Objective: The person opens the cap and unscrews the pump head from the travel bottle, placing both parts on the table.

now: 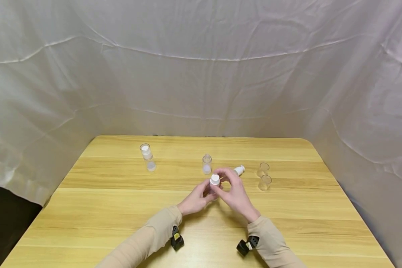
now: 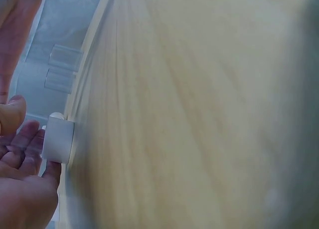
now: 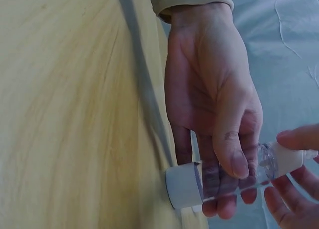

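Observation:
In front of me a clear pump bottle (image 3: 251, 184) stands upright, with a white base (image 3: 183, 185) and a white collar (image 3: 289, 158) on top. My left hand (image 1: 195, 199) grips its clear body, the thumb in front and the fingers behind, showing through the wall. At the top, my right hand (image 1: 234, 193) pinches the white collar between thumb and fingers. Just beyond the hands lies a white pump head (image 1: 239, 170), partly covered by the right hand. A clear bottle with no white pump on it (image 1: 206, 165) stands behind them.
At the back left, another bottle (image 1: 150, 165) stands with a white pump under a clear cap. Two clear caps (image 1: 263, 169) sit to the right of my hands. The wooden table (image 1: 87, 216) has pale curtains (image 1: 207, 74) behind it and at both sides.

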`<state>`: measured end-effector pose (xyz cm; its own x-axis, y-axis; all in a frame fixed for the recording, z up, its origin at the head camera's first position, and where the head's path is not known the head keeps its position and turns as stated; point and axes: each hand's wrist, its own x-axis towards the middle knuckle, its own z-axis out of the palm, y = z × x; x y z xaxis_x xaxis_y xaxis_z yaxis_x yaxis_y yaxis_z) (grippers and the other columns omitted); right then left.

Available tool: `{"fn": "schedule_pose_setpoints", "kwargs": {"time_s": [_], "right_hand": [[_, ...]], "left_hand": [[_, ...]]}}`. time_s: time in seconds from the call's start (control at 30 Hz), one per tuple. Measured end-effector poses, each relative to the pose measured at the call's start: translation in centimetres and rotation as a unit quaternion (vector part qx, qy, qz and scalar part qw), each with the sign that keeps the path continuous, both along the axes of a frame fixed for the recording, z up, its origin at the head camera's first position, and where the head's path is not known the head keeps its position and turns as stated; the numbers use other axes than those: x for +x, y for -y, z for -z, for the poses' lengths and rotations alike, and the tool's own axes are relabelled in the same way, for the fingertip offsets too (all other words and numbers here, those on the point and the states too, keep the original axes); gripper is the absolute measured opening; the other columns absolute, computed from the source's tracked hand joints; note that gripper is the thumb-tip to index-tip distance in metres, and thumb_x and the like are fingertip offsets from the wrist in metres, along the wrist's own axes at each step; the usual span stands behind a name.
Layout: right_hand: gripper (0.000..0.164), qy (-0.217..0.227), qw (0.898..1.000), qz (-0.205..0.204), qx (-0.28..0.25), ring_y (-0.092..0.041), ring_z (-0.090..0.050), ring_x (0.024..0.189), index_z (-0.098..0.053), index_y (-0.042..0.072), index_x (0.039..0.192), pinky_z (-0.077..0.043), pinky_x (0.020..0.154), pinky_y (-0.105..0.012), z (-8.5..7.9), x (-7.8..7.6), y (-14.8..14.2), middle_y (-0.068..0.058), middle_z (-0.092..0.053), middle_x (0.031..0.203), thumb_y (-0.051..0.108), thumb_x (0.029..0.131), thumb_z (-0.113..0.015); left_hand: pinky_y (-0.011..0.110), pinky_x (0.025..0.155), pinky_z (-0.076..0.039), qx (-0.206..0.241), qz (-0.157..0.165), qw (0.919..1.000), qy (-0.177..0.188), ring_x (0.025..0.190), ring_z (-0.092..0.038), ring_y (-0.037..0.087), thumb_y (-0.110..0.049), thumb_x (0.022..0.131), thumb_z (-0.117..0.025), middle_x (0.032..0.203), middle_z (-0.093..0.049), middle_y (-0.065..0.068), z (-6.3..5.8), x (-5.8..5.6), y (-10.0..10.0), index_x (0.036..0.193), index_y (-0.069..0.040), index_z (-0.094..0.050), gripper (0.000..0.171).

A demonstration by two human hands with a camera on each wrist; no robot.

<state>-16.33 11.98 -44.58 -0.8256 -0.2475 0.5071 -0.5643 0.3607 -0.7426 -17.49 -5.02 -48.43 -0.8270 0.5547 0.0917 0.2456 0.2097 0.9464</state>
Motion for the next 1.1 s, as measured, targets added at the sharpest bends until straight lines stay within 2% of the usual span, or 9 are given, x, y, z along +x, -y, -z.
{"fn": "schedule_pose_setpoints", "kwargs": {"time_s": [0.2, 0.4, 0.57, 0.73, 0.9, 1.0, 1.1], "right_hand": [[0.047, -0.005, 1.0, -0.016, -0.001, -0.026, -0.062, 0.107, -0.063, 0.001, 0.122, -0.061, 0.087, -0.036, 0.23, -0.1, -0.06, -0.017, -0.068, 0.119, -0.003, 0.079, -0.081], [0.041, -0.011, 1.0, 0.002, -0.004, -0.025, -0.065, 0.094, -0.065, 0.002, 0.117, -0.061, 0.081, -0.037, 0.43, -0.19, 0.07, -0.014, -0.069, 0.111, -0.001, 0.08, -0.081], [0.046, -0.016, 1.0, -0.007, 0.005, -0.025, -0.063, 0.103, -0.065, 0.002, 0.122, -0.061, 0.084, -0.036, 0.28, -0.12, 0.0, -0.015, -0.069, 0.116, -0.004, 0.079, -0.079], [0.054, 0.0, 1.0, 0.006, 0.006, -0.019, -0.062, 0.102, -0.062, 0.001, 0.125, -0.059, 0.085, -0.039, 0.25, -0.07, 0.08, -0.013, -0.068, 0.118, 0.004, 0.076, -0.085], [0.047, 0.001, 1.0, 0.022, 0.008, -0.019, -0.064, 0.093, -0.065, 0.003, 0.118, -0.06, 0.08, -0.04, 0.17, -0.02, 0.19, -0.01, -0.069, 0.11, 0.004, 0.076, -0.085], [0.042, -0.005, 1.0, 0.012, 0.01, -0.023, -0.064, 0.096, -0.066, 0.003, 0.118, -0.061, 0.083, -0.039, 0.12, -0.02, 0.09, -0.012, -0.07, 0.11, -0.001, 0.078, -0.082], [0.045, -0.006, 1.0, -0.001, 0.009, -0.025, -0.063, 0.102, -0.065, 0.003, 0.123, -0.06, 0.087, -0.037, 0.13, -0.03, -0.04, -0.014, -0.069, 0.117, -0.003, 0.08, -0.079]], "left_hand": [[0.049, 0.122, -0.038, 0.007, 0.006, 1.0, 0.001, 0.135, -0.054, 0.036, -0.003, 0.1, -0.056, 0.139, -0.059, 0.022, 0.08, -0.07, 0.02, 0.144, 0.001, -0.043, 0.046], [0.049, 0.122, -0.038, 0.0, 0.001, 1.0, 0.004, 0.136, -0.053, 0.035, -0.006, 0.1, -0.056, 0.141, -0.059, 0.021, 0.24, -0.1, -0.03, 0.146, -0.001, -0.043, 0.048], [0.05, 0.123, -0.037, 0.005, 0.005, 1.0, 0.004, 0.136, -0.053, 0.036, -0.004, 0.1, -0.056, 0.141, -0.059, 0.022, 0.23, -0.12, -0.03, 0.145, 0.0, -0.043, 0.047], [0.048, 0.121, -0.039, 0.005, 0.002, 1.0, 0.001, 0.135, -0.054, 0.036, -0.003, 0.1, -0.055, 0.138, -0.06, 0.022, 0.1, -0.01, -0.02, 0.143, 0.001, -0.044, 0.045], [0.049, 0.122, -0.039, -0.004, -0.001, 1.0, 0.001, 0.137, -0.053, 0.036, -0.006, 0.1, -0.057, 0.141, -0.059, 0.021, -0.01, 0.08, 0.01, 0.145, -0.001, -0.044, 0.047], [0.05, 0.122, -0.037, -0.003, 0.001, 1.0, 0.002, 0.137, -0.052, 0.036, -0.006, 0.1, -0.057, 0.141, -0.059, 0.02, 0.01, 0.05, 0.01, 0.145, 0.0, -0.044, 0.047], [0.051, 0.122, -0.037, 0.002, 0.005, 1.0, 0.003, 0.135, -0.053, 0.036, -0.005, 0.1, -0.056, 0.139, -0.06, 0.021, 0.02, -0.01, -0.03, 0.144, 0.002, -0.044, 0.046]]}}
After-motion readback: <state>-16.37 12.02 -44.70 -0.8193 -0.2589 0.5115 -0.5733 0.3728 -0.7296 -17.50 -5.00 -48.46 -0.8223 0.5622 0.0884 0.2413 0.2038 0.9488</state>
